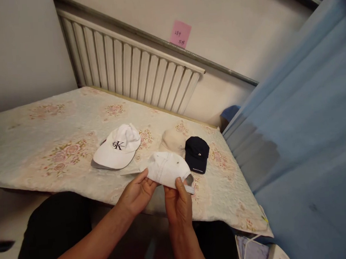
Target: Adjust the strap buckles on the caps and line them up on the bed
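Between my two hands I hold a white baseball cap [168, 167] above the near edge of the bed, its brim pointing left and its strap opening at the right. My left hand [138, 193] grips the lower edge near the brim, thumb on top. At the back end, by the strap, my right hand [179, 200] pinches the rim with its thumb on the outside. Behind the held cap lies a beige cap [172, 140], partly hidden by it. A navy cap [197, 154] sits just right of that. To the left rests another white cap [119, 147] with black letters.
A flowered sheet [72, 124] covers the bed. White radiator [127, 65] fins stand along the wall behind it, under a pink note [180, 33]. A blue curtain [298, 136] hangs at the right. A white object [278, 254] is at the lower right.
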Demonstrator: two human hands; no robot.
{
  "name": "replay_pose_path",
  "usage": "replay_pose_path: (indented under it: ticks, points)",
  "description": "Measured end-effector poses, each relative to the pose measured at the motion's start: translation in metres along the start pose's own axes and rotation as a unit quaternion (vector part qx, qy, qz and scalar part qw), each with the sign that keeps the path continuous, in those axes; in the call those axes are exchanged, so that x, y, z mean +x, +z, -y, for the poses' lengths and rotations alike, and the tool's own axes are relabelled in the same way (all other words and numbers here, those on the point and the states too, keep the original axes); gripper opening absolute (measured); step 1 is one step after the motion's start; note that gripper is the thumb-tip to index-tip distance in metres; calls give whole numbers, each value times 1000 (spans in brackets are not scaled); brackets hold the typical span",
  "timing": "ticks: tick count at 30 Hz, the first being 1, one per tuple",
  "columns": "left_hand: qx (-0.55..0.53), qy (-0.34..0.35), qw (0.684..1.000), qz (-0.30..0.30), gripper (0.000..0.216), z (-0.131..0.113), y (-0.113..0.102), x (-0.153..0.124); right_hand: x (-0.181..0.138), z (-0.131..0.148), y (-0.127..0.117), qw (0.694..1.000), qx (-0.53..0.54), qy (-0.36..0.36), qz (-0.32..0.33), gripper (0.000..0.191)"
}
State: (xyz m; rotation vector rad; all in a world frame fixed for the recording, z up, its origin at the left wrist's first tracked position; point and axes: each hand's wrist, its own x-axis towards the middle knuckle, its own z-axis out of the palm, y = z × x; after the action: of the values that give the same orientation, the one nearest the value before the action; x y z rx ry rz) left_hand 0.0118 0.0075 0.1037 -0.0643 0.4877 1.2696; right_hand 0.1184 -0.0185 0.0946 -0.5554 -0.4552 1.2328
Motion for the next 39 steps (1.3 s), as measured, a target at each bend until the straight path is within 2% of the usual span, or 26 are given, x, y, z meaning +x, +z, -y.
replay_pose_path:
  ticks: [6,11,18,23,29,39]
  points:
    - [0,11,1000,15,42,-2,-5,3,-5,-6,6,1000,8,15,9,56]
    - [-28,6,999,42,43,-9,-10,10,-6,-4,3,999,-8,30,13,55]
    - [-48,12,998,30,40,-11,-12,15,3,5,-13,999,2,34,-13,53]
    - [-39,7,999,6,40,-6,-12,12,3,0,-15,1000,-9,9,-16,56]
    - [-9,7,1000,-20,40,2,-10,5,-5,-14,-10,998,6,66,-3,57]
    - [-37,13,999,5,41,-17,-17,17,7,-11,-24,996,13,84,-25,55]
